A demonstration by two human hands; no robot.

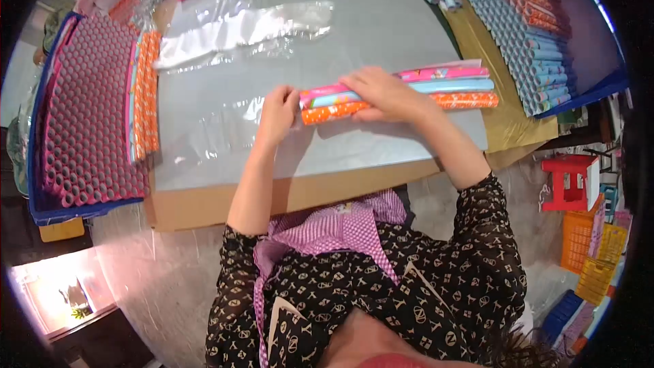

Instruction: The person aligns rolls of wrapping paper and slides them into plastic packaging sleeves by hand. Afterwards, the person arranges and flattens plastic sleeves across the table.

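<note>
Three rolls of patterned wrapping paper lie side by side across the grey tabletop (272,163): a pink roll (443,73), a light blue roll (449,86) and an orange roll (463,100). My right hand (385,95) is wrapped over the middle of the bundle, thumb on the near side. At the bundle's left end my left hand (278,112) has its fingers curled; what they pinch, if anything, is hidden. Clear plastic film (218,133) glints on the table left of that hand. Farther back lies a stack of clear plastic sleeves (252,31).
A blue bin (41,208) at left holds many pink rolls (92,102) end-on, with orange rolls (145,95) beside them. Blue rolls (501,34) and orange rolls (538,13) are stacked at right. A red stool (569,180) and orange crate (575,238) stand on the floor.
</note>
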